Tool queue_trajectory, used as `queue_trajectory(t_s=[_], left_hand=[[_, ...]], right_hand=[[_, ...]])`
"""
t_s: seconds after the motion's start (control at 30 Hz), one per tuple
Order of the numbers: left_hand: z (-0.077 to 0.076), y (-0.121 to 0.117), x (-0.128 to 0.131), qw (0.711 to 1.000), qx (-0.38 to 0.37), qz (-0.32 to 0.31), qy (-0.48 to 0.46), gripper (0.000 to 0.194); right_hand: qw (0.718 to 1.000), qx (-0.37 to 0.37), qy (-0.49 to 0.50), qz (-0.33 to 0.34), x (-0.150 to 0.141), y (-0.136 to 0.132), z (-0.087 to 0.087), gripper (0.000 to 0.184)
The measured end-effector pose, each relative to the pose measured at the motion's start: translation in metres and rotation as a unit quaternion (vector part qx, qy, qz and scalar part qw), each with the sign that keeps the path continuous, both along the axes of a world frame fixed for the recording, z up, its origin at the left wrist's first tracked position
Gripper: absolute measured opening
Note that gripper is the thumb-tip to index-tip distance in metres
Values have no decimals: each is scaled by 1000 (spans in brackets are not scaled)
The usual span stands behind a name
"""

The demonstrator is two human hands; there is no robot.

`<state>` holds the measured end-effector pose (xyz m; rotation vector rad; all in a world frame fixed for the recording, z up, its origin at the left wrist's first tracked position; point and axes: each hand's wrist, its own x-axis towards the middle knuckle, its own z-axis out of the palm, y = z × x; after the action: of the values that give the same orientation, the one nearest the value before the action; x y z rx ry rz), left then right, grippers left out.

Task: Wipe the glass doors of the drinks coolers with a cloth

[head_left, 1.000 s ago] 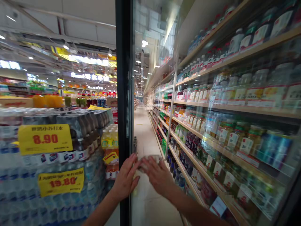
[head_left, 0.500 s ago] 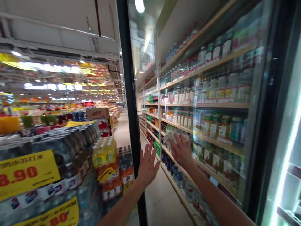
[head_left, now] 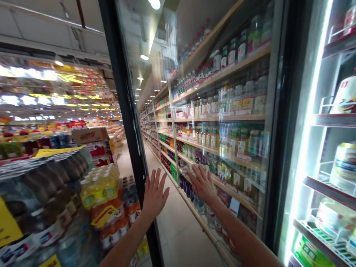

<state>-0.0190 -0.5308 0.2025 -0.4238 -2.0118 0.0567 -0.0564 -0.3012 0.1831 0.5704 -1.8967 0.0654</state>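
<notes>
A glass door with a black frame stands swung open in front of me. My left hand lies against the glass close to the frame's edge, its fingers spread and nothing in it. Farther right, my right hand presses a pale, crumpled cloth onto the pane. Part of the cloth is hidden under the fingers. Bottles on wooden shelves show through the glass, along with reflected ceiling lights.
Lit cooler shelves with tubs and packs stand at the right. At the left are stacked bottle packs and yellow price signs. Behind them, a floor aisle runs back past a cardboard box.
The view has turned right, bringing more of the lit cooler shelves in. My right hand with the cloth has moved slightly toward the left hand, which stays against the door.
</notes>
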Motion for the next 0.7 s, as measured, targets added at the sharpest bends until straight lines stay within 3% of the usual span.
queue_trajectory(t_s=[0.13,0.27,0.5,0.7], left_hand=[[-15,10,-13,999,36,6,24,64],[-32,27,-27,993,88,25,70,63],[-58,39,-32,974,107,76,186,56],[-59,40,-24,971,91,57,213,55]], right_hand=[[998,-51,14,-41,-13,44,-8,38],[996,-66,47,-37,-19,68,-25,41],[994,-71,85,-3,-22,79,-44,49],[993,-80,91,3,-17,79,-69,52]])
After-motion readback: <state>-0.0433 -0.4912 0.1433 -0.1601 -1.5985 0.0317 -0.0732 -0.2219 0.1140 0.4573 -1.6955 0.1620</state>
